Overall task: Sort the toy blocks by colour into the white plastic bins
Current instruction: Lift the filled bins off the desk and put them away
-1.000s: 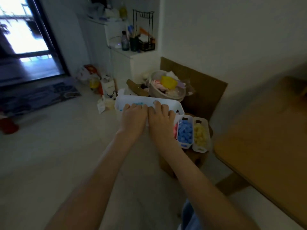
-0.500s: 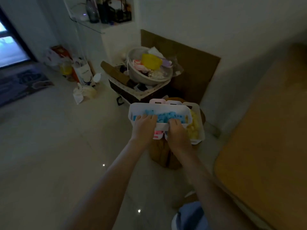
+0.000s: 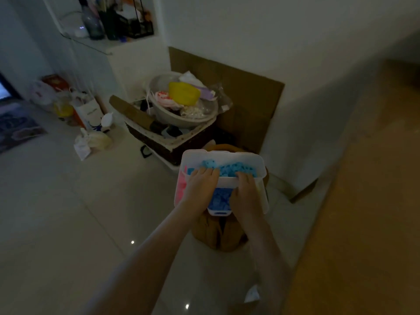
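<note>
A long white bin [image 3: 227, 154] full of light blue blocks [image 3: 229, 169] lies crosswise over three narrow white bins on a brown stool [image 3: 218, 235]. My left hand [image 3: 201, 184] and my right hand [image 3: 245, 189] both grip its near wall, fingers curled over the rim into the blocks. Under it, the left bin shows pink blocks [image 3: 181, 187], the middle bin [image 3: 219, 212] darker blue blocks [image 3: 219, 200]. Only the white side wall of the right bin [image 3: 264, 201] shows; its contents are hidden.
Behind the stool stands a dark wicker basket [image 3: 172, 142] holding a grey bowl [image 3: 181, 114] of clutter. Cardboard [image 3: 245, 92] leans on the wall. Bags [image 3: 88, 114] lie on the pale tiled floor at left. A wooden tabletop [image 3: 363, 201] fills the right side.
Both hands have carried the long bin of light blue blocks to the right and down, over the three narrow bins, covering the yellow blocks. My view has tipped downward and moved closer.
</note>
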